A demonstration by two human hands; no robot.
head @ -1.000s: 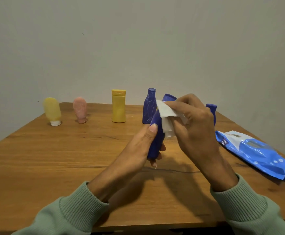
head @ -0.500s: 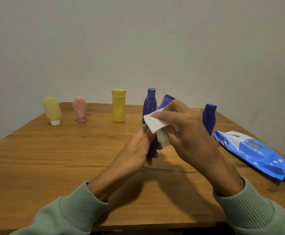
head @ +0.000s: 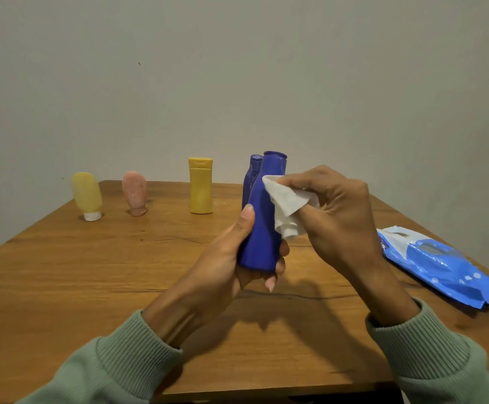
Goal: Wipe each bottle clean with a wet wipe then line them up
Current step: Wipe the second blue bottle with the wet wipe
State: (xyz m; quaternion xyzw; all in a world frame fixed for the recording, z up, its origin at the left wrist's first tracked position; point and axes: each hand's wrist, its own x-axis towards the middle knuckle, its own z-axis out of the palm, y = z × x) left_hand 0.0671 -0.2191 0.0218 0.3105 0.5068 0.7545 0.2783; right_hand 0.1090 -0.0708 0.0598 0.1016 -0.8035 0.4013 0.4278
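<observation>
Likely light, slick plastic: left grip (head: 226,258) wraps the blue bottle (head: 262,234) low; right grip (head: 339,217) pinches the wet wipe (head: 285,202).

The held bottle (head: 262,228) covers most of the rear bottle (head: 250,176), leaving only its cap and left edge in sight. The left grip's (head: 226,258) fingers pass behind the held bottle, and only their tips (head: 281,263) show. Part of the wipe (head: 287,205) is tucked under the right grip (head: 336,211). Print on the pack (head: 441,266) is too small to read. Both sleeves (head: 115,371) run off the bottom edge.
</observation>
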